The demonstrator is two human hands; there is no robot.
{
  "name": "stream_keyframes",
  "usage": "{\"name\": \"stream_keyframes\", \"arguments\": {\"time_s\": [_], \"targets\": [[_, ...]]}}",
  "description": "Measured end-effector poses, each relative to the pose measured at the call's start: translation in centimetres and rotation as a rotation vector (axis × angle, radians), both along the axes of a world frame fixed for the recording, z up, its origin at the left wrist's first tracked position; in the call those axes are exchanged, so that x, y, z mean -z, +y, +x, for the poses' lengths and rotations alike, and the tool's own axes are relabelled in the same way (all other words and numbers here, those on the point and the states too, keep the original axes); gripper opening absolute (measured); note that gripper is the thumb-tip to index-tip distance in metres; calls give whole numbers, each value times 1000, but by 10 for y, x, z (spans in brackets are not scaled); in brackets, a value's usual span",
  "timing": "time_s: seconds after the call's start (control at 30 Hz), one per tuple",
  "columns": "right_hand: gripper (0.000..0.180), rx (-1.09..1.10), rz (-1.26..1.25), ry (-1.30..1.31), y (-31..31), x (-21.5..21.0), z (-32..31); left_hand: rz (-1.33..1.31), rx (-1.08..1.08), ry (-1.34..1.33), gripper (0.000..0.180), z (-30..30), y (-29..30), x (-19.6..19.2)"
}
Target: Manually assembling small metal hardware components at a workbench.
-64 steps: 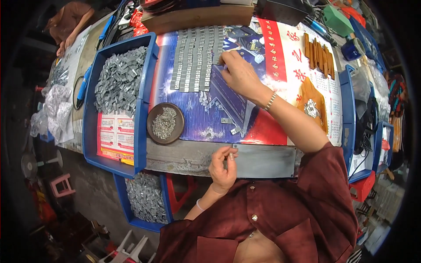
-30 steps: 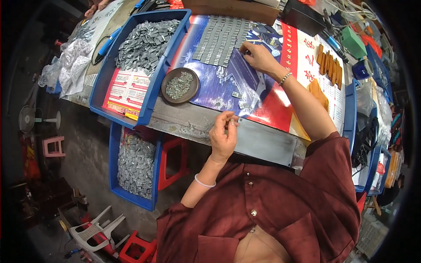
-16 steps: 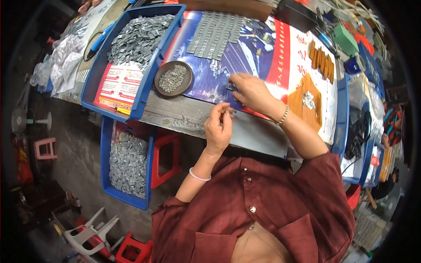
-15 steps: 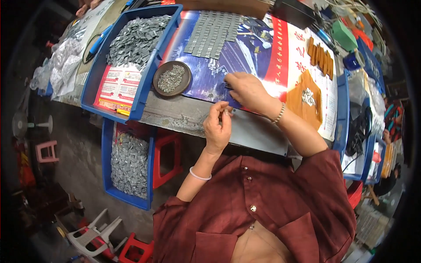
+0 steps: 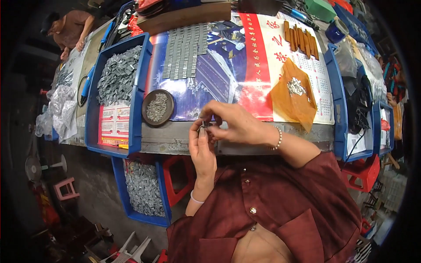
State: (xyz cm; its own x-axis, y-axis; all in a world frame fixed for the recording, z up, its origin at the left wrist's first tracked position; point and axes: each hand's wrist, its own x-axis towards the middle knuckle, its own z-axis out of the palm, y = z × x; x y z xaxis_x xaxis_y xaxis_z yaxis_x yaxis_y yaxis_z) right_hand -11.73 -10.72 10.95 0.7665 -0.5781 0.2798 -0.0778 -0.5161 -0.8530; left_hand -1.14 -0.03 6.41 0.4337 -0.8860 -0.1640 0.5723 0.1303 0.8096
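Note:
My left hand (image 5: pixel 201 151) and my right hand (image 5: pixel 239 125) meet just above the near table edge, fingertips together. Both are closed in a pinch on a small dark grey piece (image 5: pixel 205 124), mostly hidden by the fingers. A round brown bowl (image 5: pixel 146 119) of tiny metal parts stands to the left of my hands. Beyond them, rows of flat grey pieces (image 5: pixel 186 52) lie on a glossy printed poster (image 5: pixel 258 94), with a few small silvery bits (image 5: pixel 198 84) scattered at their near end.
A blue tray (image 5: pixel 137 98) of loose grey pieces stands at left; another blue tray (image 5: pixel 164 188) sits below the table edge. Orange-brown paper (image 5: pixel 285 98) with silvery bits and several brown strips (image 5: pixel 301 39) lie right. A person (image 5: pixel 72 28) works at far left.
My right hand has come back from over the poster to my left hand, and their fingertips now meet around a small piece. The view has shifted, bringing another person in at far left.

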Motion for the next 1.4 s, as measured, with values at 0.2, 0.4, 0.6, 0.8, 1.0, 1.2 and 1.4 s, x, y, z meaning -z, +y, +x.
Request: {"name": "stream_keyframes", "arguments": {"time_s": [0.2, 0.4, 0.6, 0.8, 1.0, 1.2, 1.4], "targets": [[27, 157, 185, -168, 24, 8, -27, -82, 207, 115, 27, -5, -7, -8], [24, 140, 308, -163, 31, 11, -59, 18, 236, -74, 27, -19, -3, -9], [18, 238, 571, -245, 38, 20, -82, 120, 267, -426, 23, -44, -3, -28], [14, 318, 707, -276, 30, 21, -107, -427, 283, -462, 23, -52, -22, -125], [10, 320, 685, -279, 41, 16, -117, -627, 278, 1, 13, -77, -26, -194], [12, 368, 635, -293, 43, 21, -118, -802, 454, 84, 5, -67, -32, -205], [11, 378, 661, -296, 42, 19, -120, -788, 564, 58, 10, -48, -21, -210]]}}
